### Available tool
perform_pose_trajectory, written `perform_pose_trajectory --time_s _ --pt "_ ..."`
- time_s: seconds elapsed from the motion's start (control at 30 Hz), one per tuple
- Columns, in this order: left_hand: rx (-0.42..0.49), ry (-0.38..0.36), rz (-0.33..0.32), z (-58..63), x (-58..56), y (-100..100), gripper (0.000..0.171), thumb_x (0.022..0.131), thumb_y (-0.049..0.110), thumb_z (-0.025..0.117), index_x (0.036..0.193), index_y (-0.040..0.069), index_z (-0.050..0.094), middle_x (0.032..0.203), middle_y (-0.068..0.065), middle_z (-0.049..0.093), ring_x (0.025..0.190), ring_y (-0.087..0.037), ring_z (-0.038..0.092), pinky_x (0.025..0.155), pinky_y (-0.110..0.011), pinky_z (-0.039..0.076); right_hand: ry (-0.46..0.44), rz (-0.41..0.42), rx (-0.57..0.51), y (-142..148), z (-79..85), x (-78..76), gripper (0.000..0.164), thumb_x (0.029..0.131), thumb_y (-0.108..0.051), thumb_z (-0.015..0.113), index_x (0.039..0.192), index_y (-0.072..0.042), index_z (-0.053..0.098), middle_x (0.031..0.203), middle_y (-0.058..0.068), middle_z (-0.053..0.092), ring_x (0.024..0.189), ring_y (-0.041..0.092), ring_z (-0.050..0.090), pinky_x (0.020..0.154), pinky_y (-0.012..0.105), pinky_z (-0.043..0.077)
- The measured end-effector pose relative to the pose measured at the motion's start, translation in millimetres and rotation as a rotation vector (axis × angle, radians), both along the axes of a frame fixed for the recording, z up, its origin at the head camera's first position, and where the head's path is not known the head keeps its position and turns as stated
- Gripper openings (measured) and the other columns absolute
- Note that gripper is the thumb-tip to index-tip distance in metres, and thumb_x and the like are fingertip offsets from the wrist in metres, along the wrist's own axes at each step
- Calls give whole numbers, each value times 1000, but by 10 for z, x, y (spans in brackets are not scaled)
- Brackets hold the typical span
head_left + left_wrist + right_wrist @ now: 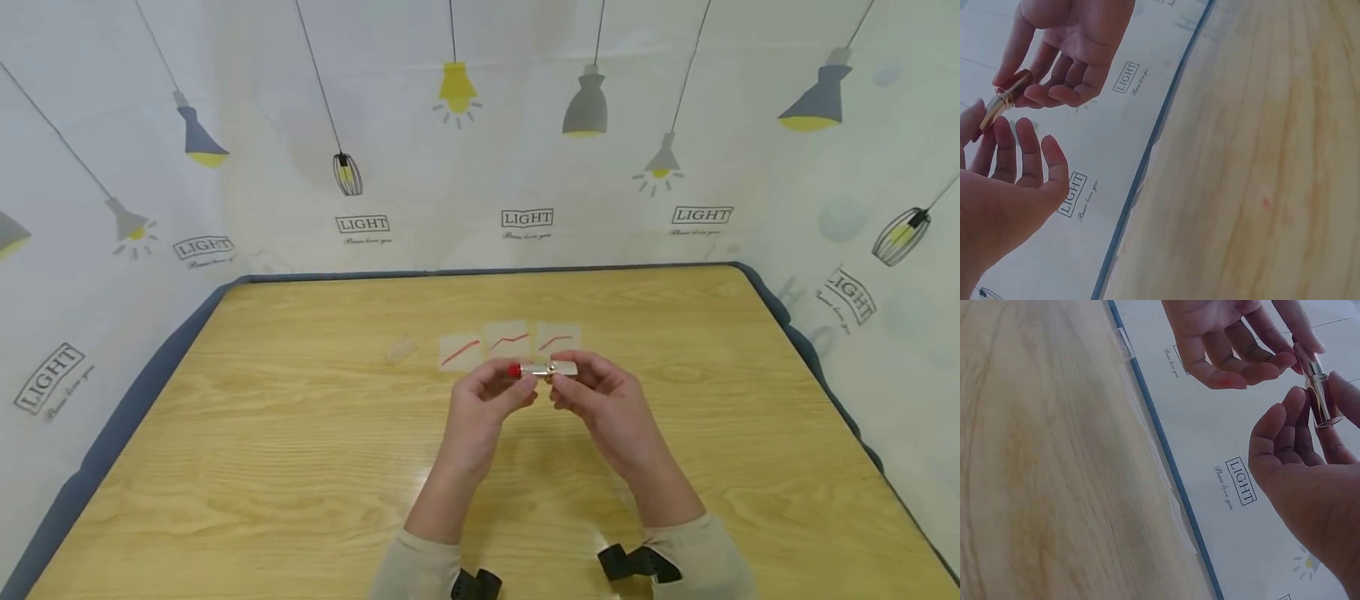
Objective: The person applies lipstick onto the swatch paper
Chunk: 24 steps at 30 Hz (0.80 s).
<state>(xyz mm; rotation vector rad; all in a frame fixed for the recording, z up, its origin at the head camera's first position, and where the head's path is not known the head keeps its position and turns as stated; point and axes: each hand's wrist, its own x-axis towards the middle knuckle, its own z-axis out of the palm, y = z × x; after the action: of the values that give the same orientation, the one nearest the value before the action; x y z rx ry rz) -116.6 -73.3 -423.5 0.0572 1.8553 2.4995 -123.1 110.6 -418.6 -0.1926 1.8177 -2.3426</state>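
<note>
Over the table, both hands hold a lipstick [536, 370] sideways, its red end pointing left and its body a shiny silver-gold. My left hand [476, 412] pinches it close to the red end between thumb and fingers. At the other end, my right hand [615, 412] grips the base. In the left wrist view the gold collar of the lipstick [1000, 103] shows between the two hands. A fingertip [1225, 380] of the left hand has a red smear.
Beyond the hands, three pale squares, a left one [459, 353], a middle one [507, 337] and a right one [558, 336], lie in a row, each with a red stroke. A small clear piece [401, 348] lies left of them. Lamp-printed cloth walls surround the wooden table [262, 433].
</note>
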Motion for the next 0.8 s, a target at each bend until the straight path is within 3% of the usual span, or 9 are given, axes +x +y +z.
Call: perform_pose_trajectory --time_s 0.17,0.37,0.57,0.8 --pt "6 11 1 -12 -36 -13 26 97 6 77 119 -7 71 98 5 74 96 -12 71 89 -29 64 3 -17 42 -21 11 -19 28 103 -13 70 131 -5 68 103 -8 74 87 9 69 85 23 62" --pt "57 -13 5 91 -90 -9 21 100 7 73 119 -1 72 97 3 74 89 -12 71 89 -27 64 65 -45 123 -65 113 -75 32 103 -16 72 130 -1 67 109 -8 73 89 11 67 87 25 62" --pt "76 -8 40 168 -118 6 26 98 6 75 121 -6 71 98 0 74 90 -11 71 88 -25 63 53 -45 111 -71 205 -88 29 103 -14 71 129 -1 68 103 -8 74 90 10 67 88 24 61" --pt "54 39 29 165 -104 28 27 96 1 74 122 -8 71 96 5 71 93 -11 68 88 -26 62 70 -30 81 -30 230 -68 20 103 -11 70 121 -4 74 101 -9 75 91 9 68 91 24 60"
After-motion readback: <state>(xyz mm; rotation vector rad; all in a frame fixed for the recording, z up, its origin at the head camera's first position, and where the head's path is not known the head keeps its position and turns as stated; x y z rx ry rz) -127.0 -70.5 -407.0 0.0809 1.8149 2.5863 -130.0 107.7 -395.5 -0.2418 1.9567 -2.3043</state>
